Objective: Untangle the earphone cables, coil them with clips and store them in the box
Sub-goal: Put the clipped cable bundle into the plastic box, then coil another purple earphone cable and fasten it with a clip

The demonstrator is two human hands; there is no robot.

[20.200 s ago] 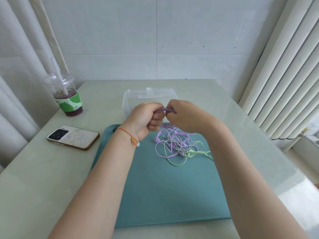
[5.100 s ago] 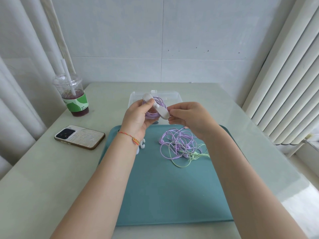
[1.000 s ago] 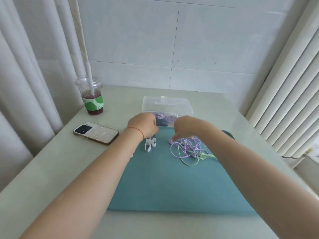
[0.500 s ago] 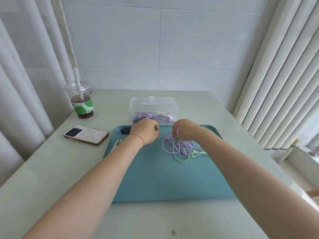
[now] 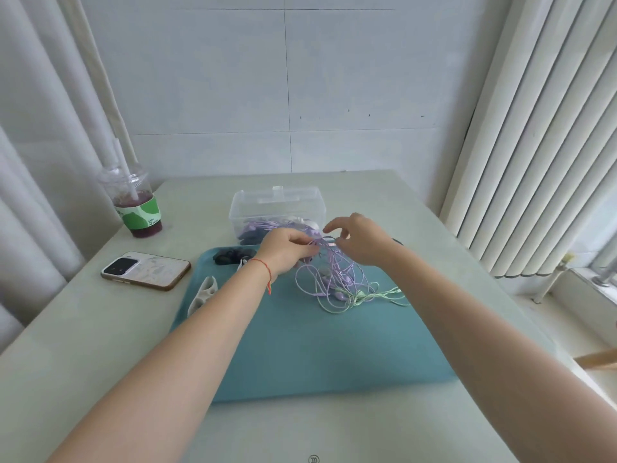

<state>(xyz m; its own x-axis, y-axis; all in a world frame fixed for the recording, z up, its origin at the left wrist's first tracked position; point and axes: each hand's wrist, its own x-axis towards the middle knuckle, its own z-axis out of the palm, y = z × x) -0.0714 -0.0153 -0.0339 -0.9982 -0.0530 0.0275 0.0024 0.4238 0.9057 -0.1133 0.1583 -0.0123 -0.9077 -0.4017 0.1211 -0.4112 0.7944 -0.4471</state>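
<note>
A tangle of purple and pale green earphone cables (image 5: 337,284) lies on the teal mat (image 5: 314,342). My left hand (image 5: 287,250) and my right hand (image 5: 359,240) each pinch purple strands and hold the top of the tangle up off the mat. Behind them stands the clear plastic box (image 5: 277,208), with a coiled purple cable held by a white clip (image 5: 267,227) inside. A white clip (image 5: 203,294) lies at the mat's left edge, and a dark clip (image 5: 232,255) sits at its far left corner.
A phone (image 5: 147,270) lies on the pale table (image 5: 83,329) left of the mat. A lidded drink cup with a straw (image 5: 135,205) stands at the far left. Curtains hang on the left, vertical blinds on the right.
Both hands have taken hold of purple strands and raised the top of the tangle off the mat. Earlier a clipped purple coil went into the box.
</note>
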